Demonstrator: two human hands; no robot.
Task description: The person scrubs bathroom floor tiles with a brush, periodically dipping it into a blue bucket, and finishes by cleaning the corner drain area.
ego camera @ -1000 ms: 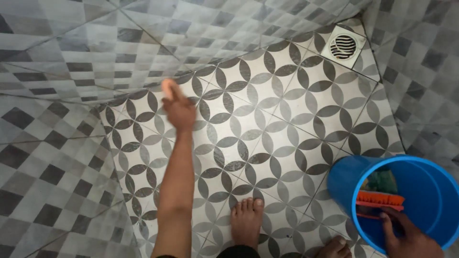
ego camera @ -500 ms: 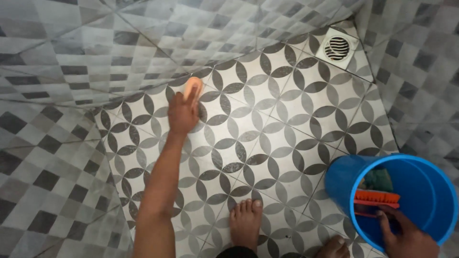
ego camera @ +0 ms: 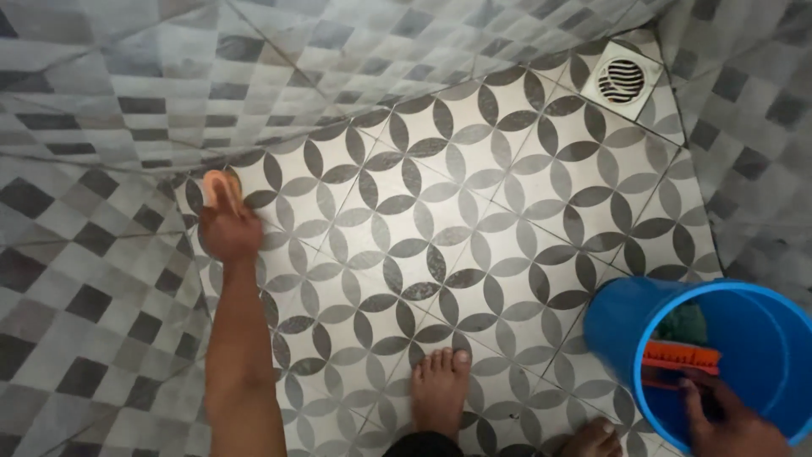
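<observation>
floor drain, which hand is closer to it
Right. The right hand is at the blue bucket rim, below the floor drain; the left hand presses an orange sponge far across the tiles.

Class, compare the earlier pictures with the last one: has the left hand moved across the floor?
Yes. The left hand has slid left over the patterned floor, away from the drain and toward the left wall.

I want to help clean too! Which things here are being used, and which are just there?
In use:
- left hand pressing an orange sponge on the patterned floor
- right hand gripping the blue bucket rim
- orange brush inside the bucket

Just there:
- floor drain
- wall tiles
</observation>
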